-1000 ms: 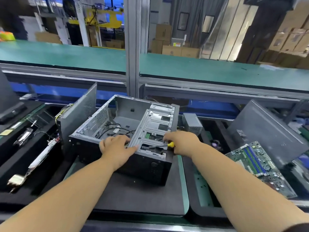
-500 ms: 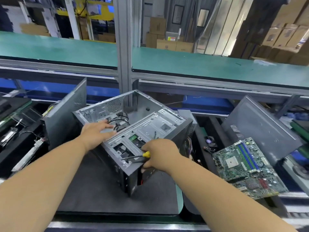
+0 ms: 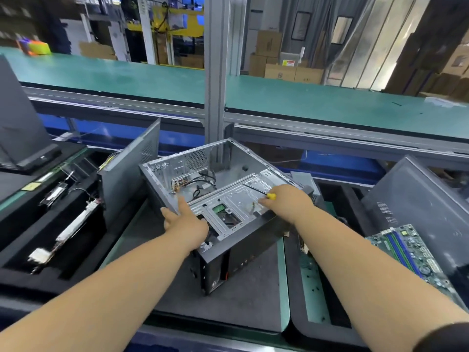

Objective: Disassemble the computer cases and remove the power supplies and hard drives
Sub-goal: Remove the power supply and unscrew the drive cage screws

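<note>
1. Evidently the head view catches the open computer case (image 3: 228, 214) being turned on the mat (image 3: 253, 301); no power supply shows inside; judging by this, the next move calls for settling it so the screwdriver (image 3: 256, 190) can reach the drive cage (image 3: 236, 201) under both hands.
2. Left hand (image 3: 186, 224) lies flat, fingers straight, on the case's near-left rim; right hand (image 3: 286, 201) curls round the yellow-handled screwdriver, shaft pointing beyond its fingers, resting on the cage.

Both hands on open computer case (image 3: 228, 196); right hand (image 3: 286, 199) grips screwdriver (image 3: 264, 193).
</note>
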Available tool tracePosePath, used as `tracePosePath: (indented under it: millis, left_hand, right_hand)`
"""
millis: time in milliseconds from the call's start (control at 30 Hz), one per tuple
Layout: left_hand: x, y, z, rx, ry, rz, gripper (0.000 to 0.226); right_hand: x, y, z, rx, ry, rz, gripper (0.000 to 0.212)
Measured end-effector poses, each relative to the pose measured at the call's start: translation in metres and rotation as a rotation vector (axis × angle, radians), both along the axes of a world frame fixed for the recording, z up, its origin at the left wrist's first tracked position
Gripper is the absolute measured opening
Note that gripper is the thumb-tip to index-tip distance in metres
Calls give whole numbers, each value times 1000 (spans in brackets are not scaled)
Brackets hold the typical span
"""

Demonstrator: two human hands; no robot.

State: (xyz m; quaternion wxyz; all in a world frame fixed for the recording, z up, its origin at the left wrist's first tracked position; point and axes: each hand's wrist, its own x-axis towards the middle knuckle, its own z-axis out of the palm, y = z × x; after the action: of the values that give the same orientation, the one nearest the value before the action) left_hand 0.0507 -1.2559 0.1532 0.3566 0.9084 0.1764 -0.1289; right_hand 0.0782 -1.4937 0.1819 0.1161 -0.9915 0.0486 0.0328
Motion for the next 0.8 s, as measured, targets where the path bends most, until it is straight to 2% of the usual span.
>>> tracePosePath:
  millis: [67, 200, 467, 567, 667, 800]
  left_hand:
    - [-1, -3, 1, 54, -19, -39, 85]
    - [1, 5, 1, 96, -23, -115, 88]
    - [31, 75, 4, -34, -129, -323, 92]
    - [42, 94, 7, -75, -150, -405, 89]
    - [54, 108, 5, -77, -180, -465, 87]
    - [74, 120, 2, -147, -194, -518, 88]
  right_hand:
    - [2, -9, -6, -77, 3, -4, 42]
    - [-7, -10, -13, -57, -41, 2, 41]
    - [-38, 23, -17, 0, -42, 59, 40]
    - [-47, 36, -14, 34, -20, 66, 47]
    - [-50, 48, -11, 109, 19, 21, 50]
    - [-46, 61, -1, 219, 65, -88, 43]
